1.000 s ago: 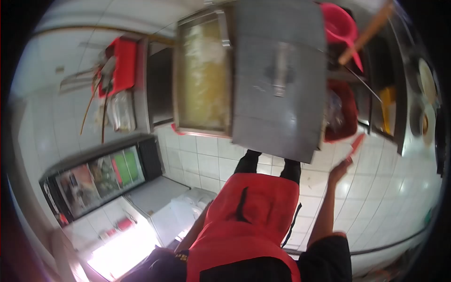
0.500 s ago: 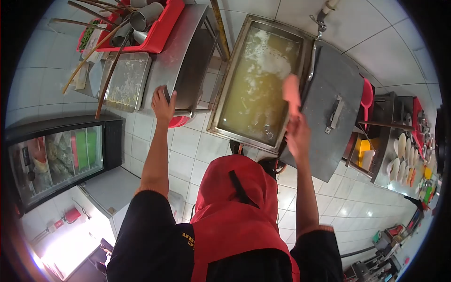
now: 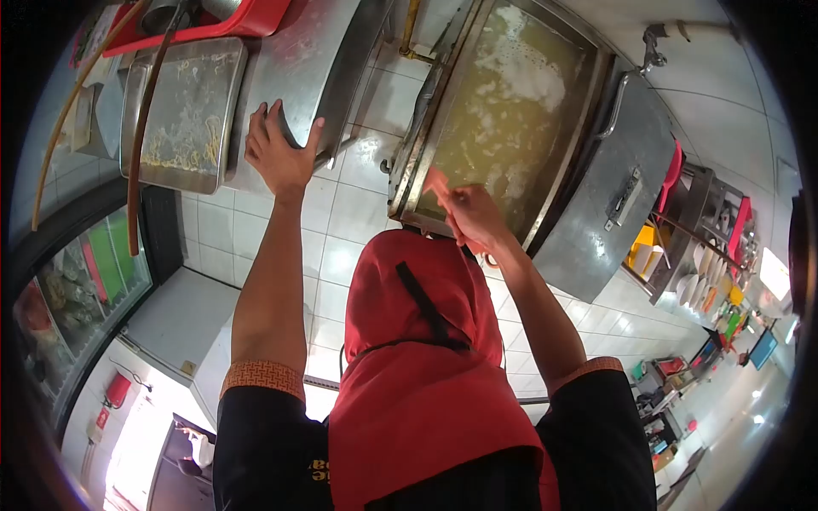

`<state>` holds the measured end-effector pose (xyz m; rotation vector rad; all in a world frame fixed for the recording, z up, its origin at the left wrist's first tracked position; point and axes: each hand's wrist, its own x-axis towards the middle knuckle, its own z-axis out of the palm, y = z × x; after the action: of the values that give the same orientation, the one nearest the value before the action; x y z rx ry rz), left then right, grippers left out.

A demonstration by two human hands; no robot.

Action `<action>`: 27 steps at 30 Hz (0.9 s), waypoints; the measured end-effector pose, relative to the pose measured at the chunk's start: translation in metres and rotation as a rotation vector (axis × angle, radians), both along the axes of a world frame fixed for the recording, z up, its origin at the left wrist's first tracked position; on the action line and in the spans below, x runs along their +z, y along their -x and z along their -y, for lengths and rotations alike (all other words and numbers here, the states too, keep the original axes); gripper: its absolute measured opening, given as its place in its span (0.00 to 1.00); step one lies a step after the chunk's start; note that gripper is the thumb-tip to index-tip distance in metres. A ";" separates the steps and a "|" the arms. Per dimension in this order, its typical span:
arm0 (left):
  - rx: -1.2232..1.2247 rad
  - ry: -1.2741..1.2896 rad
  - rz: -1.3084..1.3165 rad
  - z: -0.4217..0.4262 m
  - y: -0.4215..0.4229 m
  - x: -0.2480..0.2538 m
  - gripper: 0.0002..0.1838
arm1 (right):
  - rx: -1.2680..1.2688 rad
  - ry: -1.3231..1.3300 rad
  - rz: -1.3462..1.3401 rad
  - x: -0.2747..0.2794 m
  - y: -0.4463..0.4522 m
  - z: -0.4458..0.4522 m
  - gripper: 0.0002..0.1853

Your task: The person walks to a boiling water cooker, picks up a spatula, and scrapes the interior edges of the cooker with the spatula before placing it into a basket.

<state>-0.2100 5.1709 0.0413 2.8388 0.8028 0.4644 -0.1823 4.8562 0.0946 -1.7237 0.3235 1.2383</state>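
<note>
My left hand rests on the corner of a stainless steel table, its fingers spread and its thumb over the edge. My right hand is closed around a pink, blade-like thing; blur and the fingers hide its exact kind. That hand is over the near end of a rectangular metal vat. Cloudy yellowish liquid with white foam stands in the vat. A metal tray smeared with yellowish residue lies left of my left hand.
A red crate sits on the table, with long wooden sticks jutting out. A grey metal cover with a handle flanks the vat. Further right are shelves with stacked white plates. A glass-fronted fridge stands at left.
My right hand has moved with the pink thing from the vat's right rim to its near left corner. My left hand stays at the table's corner, fingers more spread. The view has shifted.
</note>
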 end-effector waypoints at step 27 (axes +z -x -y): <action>0.008 -0.007 0.039 -0.004 0.007 -0.007 0.41 | 1.343 0.363 0.050 0.021 -0.046 0.112 0.34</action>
<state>-0.2171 5.1753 0.0342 2.8251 0.8069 0.5227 -0.1366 4.7445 0.1155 -2.3389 -0.8542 2.1137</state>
